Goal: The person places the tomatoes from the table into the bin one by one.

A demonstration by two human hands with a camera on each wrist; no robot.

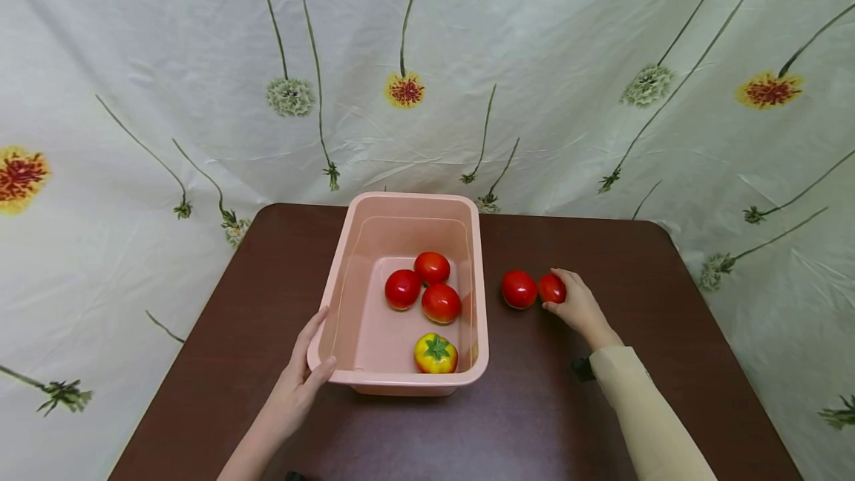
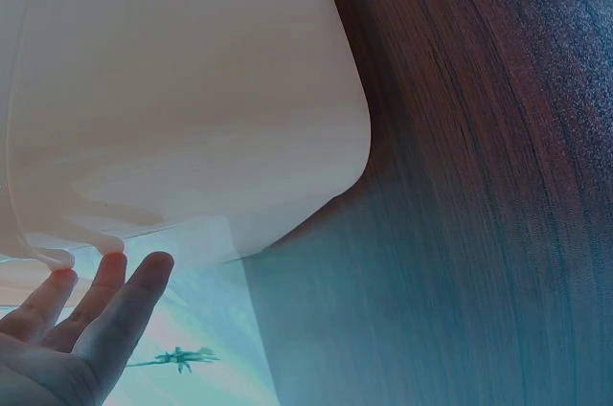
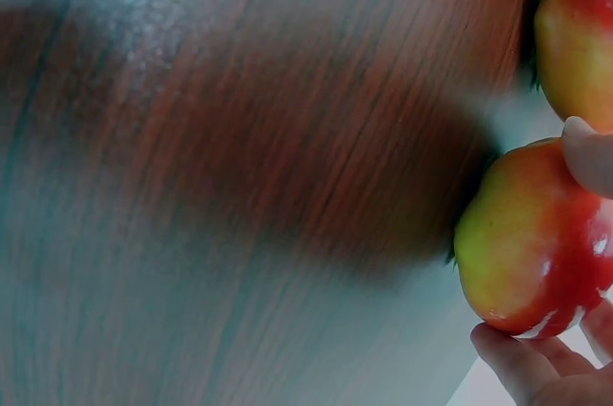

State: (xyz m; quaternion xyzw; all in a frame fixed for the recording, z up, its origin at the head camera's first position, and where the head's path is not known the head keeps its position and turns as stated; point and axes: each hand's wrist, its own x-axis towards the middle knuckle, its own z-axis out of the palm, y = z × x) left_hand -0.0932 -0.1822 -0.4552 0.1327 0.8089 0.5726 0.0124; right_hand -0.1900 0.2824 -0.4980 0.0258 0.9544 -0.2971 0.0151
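Observation:
A pink plastic tub stands on the table, with three red tomatoes and a yellow-and-red tomato inside; the last shows its green leafy top. My left hand grips the tub's near left corner, thumb at the rim and fingers along the outer wall. In the left wrist view, fingertips touch that wall. To the right of the tub, my right hand holds a red tomato between thumb and fingers. Close on its left sits another tomato. Yellow-green undersides show in the right wrist view.
The dark brown wooden table has rounded far corners. Behind and beside it hangs a pale cloth printed with flowers. A small black object shows by the right sleeve.

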